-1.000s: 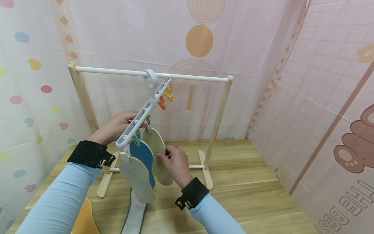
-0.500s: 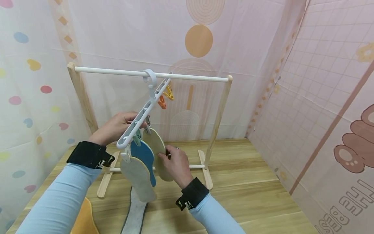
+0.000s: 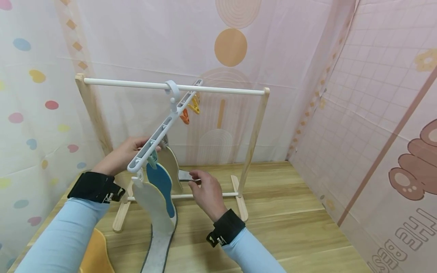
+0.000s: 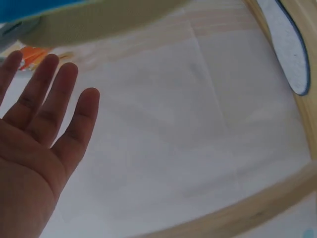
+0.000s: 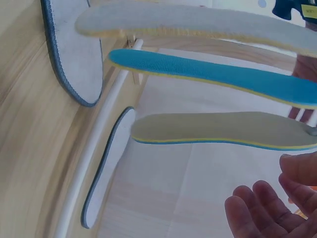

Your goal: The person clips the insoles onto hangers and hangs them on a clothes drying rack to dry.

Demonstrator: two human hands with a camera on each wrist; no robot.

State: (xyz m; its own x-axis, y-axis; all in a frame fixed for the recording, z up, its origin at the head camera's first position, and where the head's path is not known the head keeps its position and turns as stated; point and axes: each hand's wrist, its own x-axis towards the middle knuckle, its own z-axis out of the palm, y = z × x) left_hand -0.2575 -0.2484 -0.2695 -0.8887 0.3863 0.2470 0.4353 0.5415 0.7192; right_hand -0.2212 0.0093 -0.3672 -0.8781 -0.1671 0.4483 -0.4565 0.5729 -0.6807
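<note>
From a grey clip hanger [image 3: 160, 131] hang three insoles by clips in a row: a pale grey insole [image 3: 151, 203] in front, a blue insole [image 3: 160, 182] behind it, and a beige insole [image 3: 168, 163] farthest back. My left hand [image 3: 119, 153] is beside the hanger bar, fingertips partly hidden behind it; in the left wrist view its fingers [image 4: 62, 94] are spread and hold nothing. Right of the beige insole, my right hand [image 3: 208, 193] is apart from it. In the right wrist view the right thumb [image 5: 299, 168] and fingers are parted with nothing between them.
The hanger hooks over the white rail of a wooden rack [image 3: 254, 140]. Orange [image 3: 184, 116] and yellow [image 3: 194, 104] clips hang at its far half. Dark-edged grey insoles lie on the table, one in front [image 3: 159, 246], one behind [image 3: 184, 175]. An orange insole [image 3: 97, 252] lies front left.
My right hand has let go of the beige insole, which now hangs freely. The hanger and its insoles have swung to the left. My left hand has moved left and slightly down.
</note>
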